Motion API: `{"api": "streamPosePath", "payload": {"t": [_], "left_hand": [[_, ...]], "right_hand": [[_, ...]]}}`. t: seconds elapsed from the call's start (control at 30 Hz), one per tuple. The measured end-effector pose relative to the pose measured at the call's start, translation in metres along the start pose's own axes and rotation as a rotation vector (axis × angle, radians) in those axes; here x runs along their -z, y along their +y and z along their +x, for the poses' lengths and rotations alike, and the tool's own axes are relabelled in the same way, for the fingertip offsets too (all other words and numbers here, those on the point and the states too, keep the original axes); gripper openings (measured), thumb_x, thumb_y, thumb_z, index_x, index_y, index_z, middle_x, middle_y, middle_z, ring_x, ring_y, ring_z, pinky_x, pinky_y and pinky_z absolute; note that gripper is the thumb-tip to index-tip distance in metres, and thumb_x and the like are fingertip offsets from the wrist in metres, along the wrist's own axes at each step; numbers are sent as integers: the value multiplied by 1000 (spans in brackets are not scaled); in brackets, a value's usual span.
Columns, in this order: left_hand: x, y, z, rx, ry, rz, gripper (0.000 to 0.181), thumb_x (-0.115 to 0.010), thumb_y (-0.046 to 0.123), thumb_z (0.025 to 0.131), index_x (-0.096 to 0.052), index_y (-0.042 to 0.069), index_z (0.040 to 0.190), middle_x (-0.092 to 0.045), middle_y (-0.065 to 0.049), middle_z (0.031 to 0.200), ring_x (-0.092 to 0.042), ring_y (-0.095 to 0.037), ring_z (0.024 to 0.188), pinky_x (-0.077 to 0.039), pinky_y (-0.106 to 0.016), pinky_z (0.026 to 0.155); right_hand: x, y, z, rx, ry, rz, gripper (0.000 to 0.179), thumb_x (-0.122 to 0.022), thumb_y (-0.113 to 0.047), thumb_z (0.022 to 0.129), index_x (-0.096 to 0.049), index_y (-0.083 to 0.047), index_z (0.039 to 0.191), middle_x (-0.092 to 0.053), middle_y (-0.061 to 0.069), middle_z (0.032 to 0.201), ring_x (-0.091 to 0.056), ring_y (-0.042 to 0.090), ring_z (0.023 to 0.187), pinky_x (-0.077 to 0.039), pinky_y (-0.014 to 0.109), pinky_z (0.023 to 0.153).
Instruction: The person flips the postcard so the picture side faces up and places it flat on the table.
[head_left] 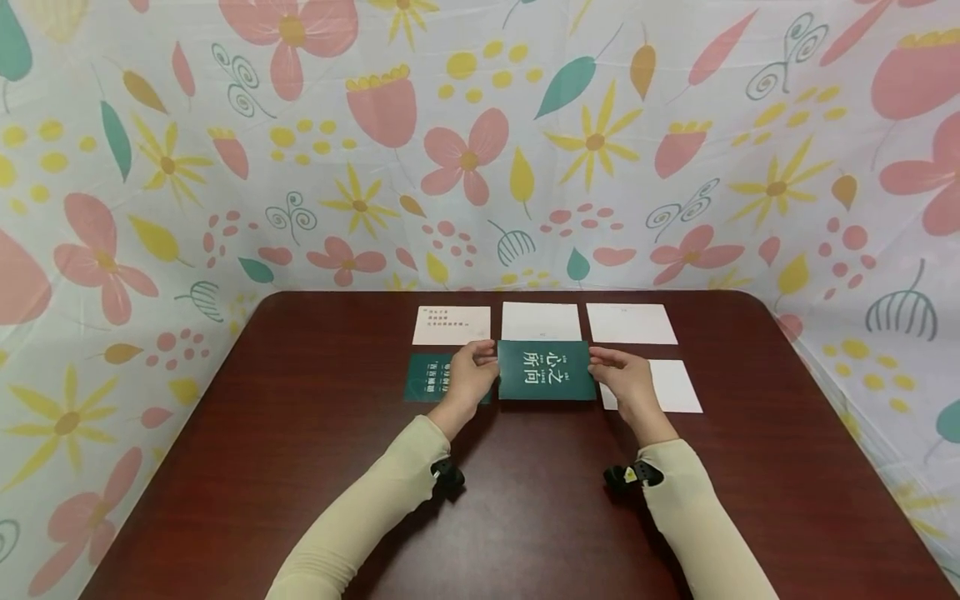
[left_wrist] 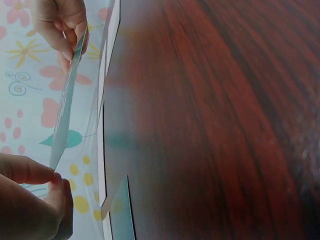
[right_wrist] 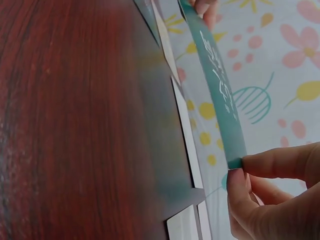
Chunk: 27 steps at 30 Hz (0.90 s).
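Note:
Between the two hands a dark green card [head_left: 546, 370] with white Chinese characters is held above the table. My left hand [head_left: 474, 379] pinches its left edge, and my right hand [head_left: 627, 383] pinches its right edge between thumb and fingers. In the left wrist view the card [left_wrist: 70, 105] appears nearly edge-on, lifted off the tabletop. The right wrist view shows the lettered green face of the card [right_wrist: 220, 95]. Partly behind my left hand lies another green card [head_left: 429, 379]. A white card [head_left: 675, 386] lies behind my right hand.
Along the back of the dark red wooden table [head_left: 360, 467] lie a pale card with red writing [head_left: 452, 325], a white card [head_left: 540, 321] and another white card [head_left: 632, 323]. A floral cloth [head_left: 465, 167] hangs behind the table.

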<state>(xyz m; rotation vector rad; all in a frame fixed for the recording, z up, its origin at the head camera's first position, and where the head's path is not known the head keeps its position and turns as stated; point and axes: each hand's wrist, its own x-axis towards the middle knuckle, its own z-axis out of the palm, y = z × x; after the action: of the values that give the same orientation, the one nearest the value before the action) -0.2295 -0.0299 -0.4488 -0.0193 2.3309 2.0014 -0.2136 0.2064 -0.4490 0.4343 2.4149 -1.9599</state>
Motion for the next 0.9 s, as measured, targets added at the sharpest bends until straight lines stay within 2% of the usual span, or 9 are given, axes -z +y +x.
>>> {"api": "streamPosePath", "payload": {"t": [0.03,0.1,0.27,0.37,0.53,0.73,0.9], "left_hand": [[-2,-6,4,9,8,17,41,-54,-10,86,-58,-3,127,-58,-18,117,-58,-29,107,-52,-30,76],[-3,-9,4,12,14,55,38,-56,-10,85,-61,-2,123,-59,-16,113,-59,-28,103,-51,-28,73],[-5,-13,5,-11,1,109,42,-58,-11,83,-60,-2,124,-59,-15,102,-58,-24,90,-50,-27,68],[-5,-15,7,-11,-27,140,47,-60,-11,83,-59,0,128,-58,-14,94,-56,-19,79,-46,-26,61],[-3,-17,10,-1,-92,228,57,-62,-9,83,-52,4,137,-56,-11,87,-46,-14,61,-38,-26,52],[-3,-18,14,19,-156,328,63,-67,-3,84,-45,6,143,-54,-7,84,-45,-14,59,-39,-26,52],[-3,-16,16,5,-159,417,63,-72,2,84,-47,3,141,-55,-6,81,-49,-15,65,-42,-26,55]], "right_hand": [[0,1,0,-5,0,-9,38,-58,-1,93,-56,6,130,-59,24,120,-59,9,97,-51,15,78],[0,3,1,-13,0,-31,37,-58,-2,93,-57,5,130,-59,23,120,-59,11,98,-51,17,78],[-2,6,1,-24,7,-63,37,-60,-2,92,-58,5,129,-62,21,114,-61,4,83,-55,24,77],[-3,7,2,-23,19,-74,37,-62,-1,91,-59,5,127,-62,21,109,-63,4,79,-56,28,75],[-4,6,5,-5,19,-130,41,-63,-1,89,-58,5,129,-61,25,111,-65,12,81,-57,29,73],[-4,4,7,-9,-32,-223,53,-65,2,85,-51,2,137,-61,23,105,-63,13,76,-56,27,69],[-4,4,8,-21,-89,-279,61,-67,3,83,-47,1,140,-58,18,99,-61,17,77,-56,28,69]]}}
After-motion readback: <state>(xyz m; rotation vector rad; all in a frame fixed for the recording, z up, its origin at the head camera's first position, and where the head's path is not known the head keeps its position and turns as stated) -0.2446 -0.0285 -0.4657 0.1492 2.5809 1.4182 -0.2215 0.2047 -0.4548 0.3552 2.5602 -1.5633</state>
